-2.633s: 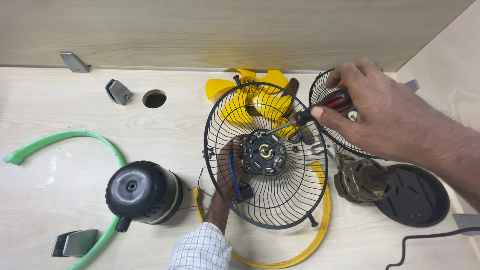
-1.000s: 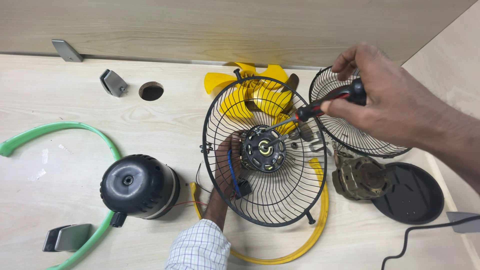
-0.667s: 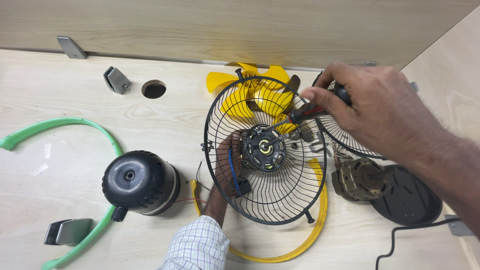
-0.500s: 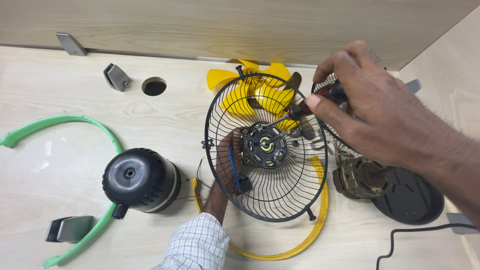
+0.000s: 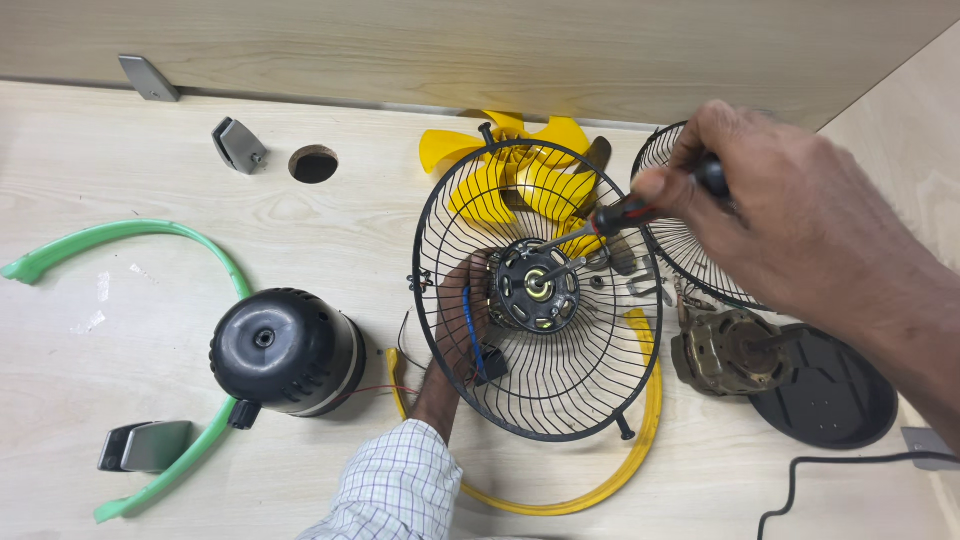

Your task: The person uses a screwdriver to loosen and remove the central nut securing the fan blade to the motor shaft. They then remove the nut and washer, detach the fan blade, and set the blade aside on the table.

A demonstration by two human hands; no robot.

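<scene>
While grille (image 5: 560,390) screens motor (image 5: 537,285), blades (image 5: 520,170) behind

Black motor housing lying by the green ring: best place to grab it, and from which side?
Grip the black motor housing across its rounded barrel, coming from above. It lies on its side on the table, end cap towards the camera, curved flanks exposed; the green ring crowds its lower left.

We see a green curved ring (image 5: 150,235) on the worktop (image 5: 120,130) beside a black motor housing (image 5: 285,350); yellow fan blades (image 5: 500,170) and perhaps a bare motor (image 5: 725,350) lie farther right.

Pale wooden table (image 5: 200,470): green ring (image 5: 150,240), motor housing (image 5: 285,350).
</scene>
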